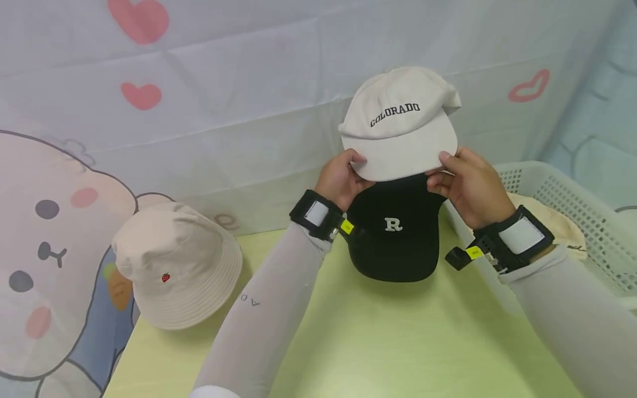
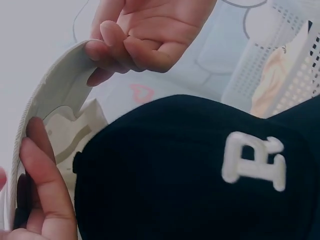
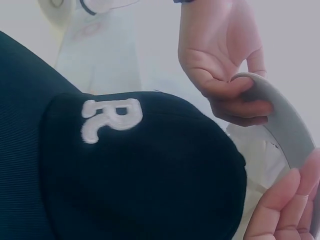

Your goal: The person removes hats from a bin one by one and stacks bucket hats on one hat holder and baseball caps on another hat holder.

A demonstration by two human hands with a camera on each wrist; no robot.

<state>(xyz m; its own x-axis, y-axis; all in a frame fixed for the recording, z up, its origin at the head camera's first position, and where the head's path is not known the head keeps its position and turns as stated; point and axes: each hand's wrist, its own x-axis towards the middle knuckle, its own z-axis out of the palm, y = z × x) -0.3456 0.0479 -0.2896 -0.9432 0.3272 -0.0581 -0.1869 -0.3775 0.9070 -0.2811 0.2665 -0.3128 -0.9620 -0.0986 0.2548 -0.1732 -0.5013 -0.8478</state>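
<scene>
Lettering (image 1: 395, 114) on white cap (image 1: 398, 91), its brim (image 1: 403, 156) pinched in left grip (image 1: 340, 179) and right grip (image 1: 473, 187), in head view only.

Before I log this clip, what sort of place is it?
Probably a staged indoor tabletop setup: a pale green table in front of a creased, cartoon-printed backdrop, with a white perforated basket.

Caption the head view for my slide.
Left grip and right grip hold white COLORADO cap above black R cap.
</scene>
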